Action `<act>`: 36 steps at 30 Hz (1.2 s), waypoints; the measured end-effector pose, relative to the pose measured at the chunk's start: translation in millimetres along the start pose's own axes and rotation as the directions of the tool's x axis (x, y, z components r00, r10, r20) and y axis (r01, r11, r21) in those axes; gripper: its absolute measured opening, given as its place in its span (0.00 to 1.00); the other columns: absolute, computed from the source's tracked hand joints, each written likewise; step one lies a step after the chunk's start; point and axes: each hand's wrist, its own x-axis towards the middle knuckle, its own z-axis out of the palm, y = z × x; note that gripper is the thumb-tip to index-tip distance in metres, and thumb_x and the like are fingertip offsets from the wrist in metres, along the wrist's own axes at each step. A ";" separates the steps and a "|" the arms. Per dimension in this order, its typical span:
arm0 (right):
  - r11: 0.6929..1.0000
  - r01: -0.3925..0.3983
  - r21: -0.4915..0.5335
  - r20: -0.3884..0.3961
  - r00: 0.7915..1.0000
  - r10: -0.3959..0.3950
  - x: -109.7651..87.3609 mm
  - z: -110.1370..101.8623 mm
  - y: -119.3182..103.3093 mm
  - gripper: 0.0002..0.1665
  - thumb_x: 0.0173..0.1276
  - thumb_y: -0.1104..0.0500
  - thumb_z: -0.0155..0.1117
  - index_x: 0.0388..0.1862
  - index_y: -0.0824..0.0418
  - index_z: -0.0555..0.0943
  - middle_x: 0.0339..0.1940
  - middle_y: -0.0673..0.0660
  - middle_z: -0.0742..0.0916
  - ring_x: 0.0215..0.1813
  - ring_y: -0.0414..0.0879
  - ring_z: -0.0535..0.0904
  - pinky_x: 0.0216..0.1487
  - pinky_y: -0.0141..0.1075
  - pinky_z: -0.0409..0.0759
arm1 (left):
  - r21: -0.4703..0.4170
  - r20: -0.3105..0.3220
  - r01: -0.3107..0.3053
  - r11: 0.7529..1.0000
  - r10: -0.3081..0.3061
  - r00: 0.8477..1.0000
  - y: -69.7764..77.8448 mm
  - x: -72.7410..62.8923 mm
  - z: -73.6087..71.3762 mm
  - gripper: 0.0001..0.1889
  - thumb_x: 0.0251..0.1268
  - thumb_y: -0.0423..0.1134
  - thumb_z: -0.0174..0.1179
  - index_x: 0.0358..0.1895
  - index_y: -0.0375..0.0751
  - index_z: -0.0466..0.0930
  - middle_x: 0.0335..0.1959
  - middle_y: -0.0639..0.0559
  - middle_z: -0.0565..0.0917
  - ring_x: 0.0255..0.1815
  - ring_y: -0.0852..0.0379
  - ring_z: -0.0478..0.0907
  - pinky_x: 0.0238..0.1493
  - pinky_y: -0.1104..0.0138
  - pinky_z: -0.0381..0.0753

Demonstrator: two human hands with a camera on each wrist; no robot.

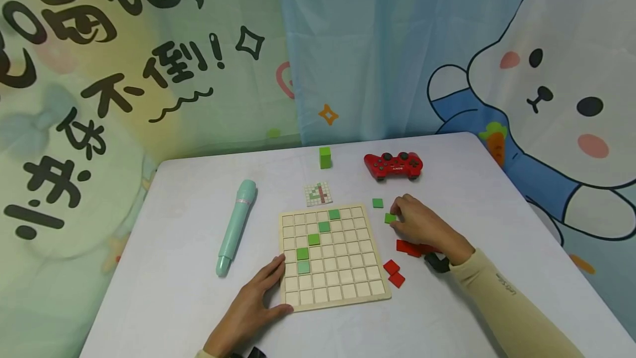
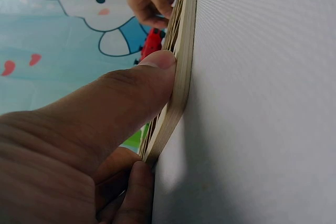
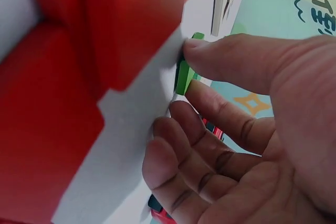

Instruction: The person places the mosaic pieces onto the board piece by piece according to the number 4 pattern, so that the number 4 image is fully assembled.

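A square wooden grid board [image 1: 343, 306] lies on the white table, with several green tiles [image 1: 313, 239] set in its cells in a slanting line. My left hand [image 1: 250, 303] holds the board at its near left corner, thumb on the near edge and fingers along the left side. To the right of the board, my right hand [image 1: 424, 228] pinches a green tile [image 3: 185, 77] between thumb and index finger, close to the tabletop. Another green tile [image 1: 377, 203] lies just beyond it. Red tiles [image 1: 391, 267] lie beside the board, some partly hidden under the right hand.
Behind the board lies a small pattern card [image 1: 318, 194]. Further back stand green blocks [image 1: 325, 157] and a red game controller [image 1: 393, 165]. A mint-green wand-shaped object [image 1: 237, 228] lies at the left. Printed curtains hang behind the table.
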 end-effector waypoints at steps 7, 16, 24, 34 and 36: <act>1.000 0.025 0.013 -0.023 0.999 -0.025 -4.3 -1.1 -0.4 0.16 0.71 0.61 0.71 0.53 0.66 0.80 0.48 0.60 0.82 0.48 0.50 0.77 0.51 0.44 0.85 | 0.010 -0.007 -0.004 1.000 0.004 1.000 0.1 -0.5 0.4 0.49 0.55 0.48 0.81 0.80 0.38 0.68 0.85 0.51 0.67 0.85 0.44 0.66 0.79 0.48 0.74; 0.987 0.133 0.088 -0.031 0.991 -0.131 -14.4 -4.5 -21.6 0.13 0.72 0.63 0.66 0.53 0.63 0.79 0.53 0.58 0.82 0.48 0.48 0.78 0.50 0.42 0.84 | 0.012 -0.011 -0.005 1.000 0.005 1.000 1.0 -0.6 0.0 0.49 0.55 0.48 0.81 0.80 0.38 0.69 0.85 0.50 0.67 0.85 0.44 0.66 0.79 0.48 0.74; 0.952 0.299 0.059 0.007 0.954 -0.300 -23.6 12.0 -61.8 0.10 0.73 0.63 0.69 0.49 0.59 0.78 0.49 0.52 0.81 0.46 0.42 0.77 0.48 0.34 0.83 | 0.011 -0.006 0.002 1.000 -0.002 1.000 0.6 -0.3 0.4 0.49 0.55 0.49 0.81 0.80 0.38 0.68 0.85 0.50 0.67 0.85 0.44 0.66 0.80 0.47 0.73; 0.894 0.404 0.192 0.033 0.908 -0.417 -28.1 29.7 -110.9 0.11 0.73 0.62 0.69 0.51 0.59 0.79 0.51 0.52 0.82 0.46 0.41 0.79 0.48 0.31 0.83 | 0.004 -0.010 -0.007 1.000 0.007 1.000 -0.2 -0.4 0.3 0.49 0.55 0.49 0.81 0.80 0.38 0.69 0.85 0.50 0.67 0.84 0.44 0.66 0.79 0.47 0.73; 0.888 0.397 0.234 0.026 0.910 -0.413 -27.8 33.3 -117.0 0.12 0.73 0.61 0.70 0.52 0.58 0.79 0.51 0.52 0.83 0.46 0.41 0.79 0.47 0.30 0.83 | 0.001 -0.010 -0.009 1.000 0.009 1.000 0.1 -0.4 0.2 0.49 0.56 0.48 0.81 0.80 0.38 0.68 0.85 0.50 0.67 0.84 0.44 0.66 0.79 0.48 0.73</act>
